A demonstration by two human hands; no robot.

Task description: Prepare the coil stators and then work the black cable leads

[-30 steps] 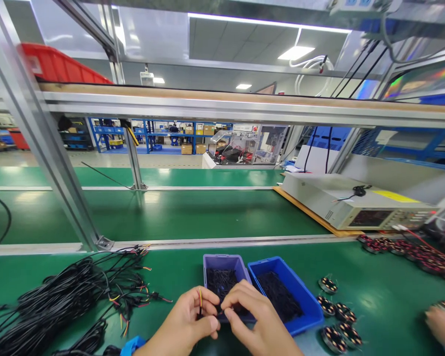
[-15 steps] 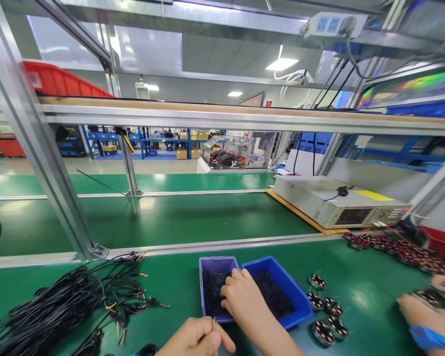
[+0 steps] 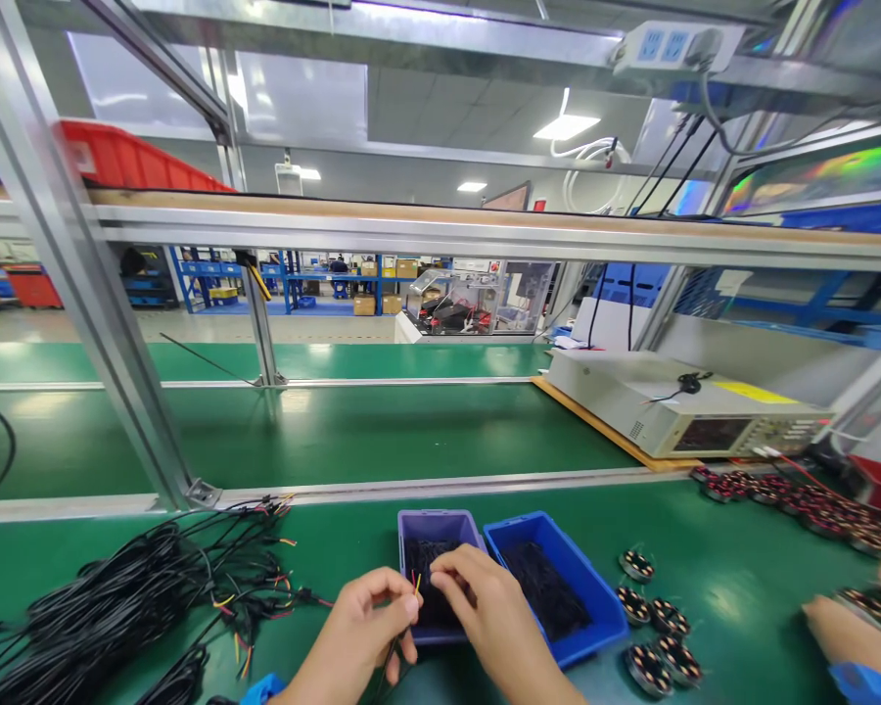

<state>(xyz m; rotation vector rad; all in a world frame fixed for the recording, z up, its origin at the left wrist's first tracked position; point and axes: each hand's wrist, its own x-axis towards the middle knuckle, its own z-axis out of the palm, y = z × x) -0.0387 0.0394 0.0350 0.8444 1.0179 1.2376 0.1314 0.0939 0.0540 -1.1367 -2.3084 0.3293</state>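
My left hand (image 3: 363, 627) is closed in a pinch on a thin black cable with yellow and red wire ends (image 3: 415, 584), held just in front of the purple bin (image 3: 436, 525). My right hand (image 3: 477, 602) is closed too, fingertips pinched close to those wire ends, over the purple bin; what it grips is too small to make out. The purple bin and the blue bin (image 3: 558, 548) beside it both hold small black pieces.
A heap of black cables (image 3: 117, 597) lies at the left on the green belt. Several round motor stators (image 3: 650, 617) sit right of the blue bin, more (image 3: 800, 499) near a grey instrument (image 3: 675, 406). Another person's hands (image 3: 844, 627) work at the far right.
My right hand drew back out of the purple bin to meet the left. My left hand rose from the bottom edge, lifting the cable's wire ends.
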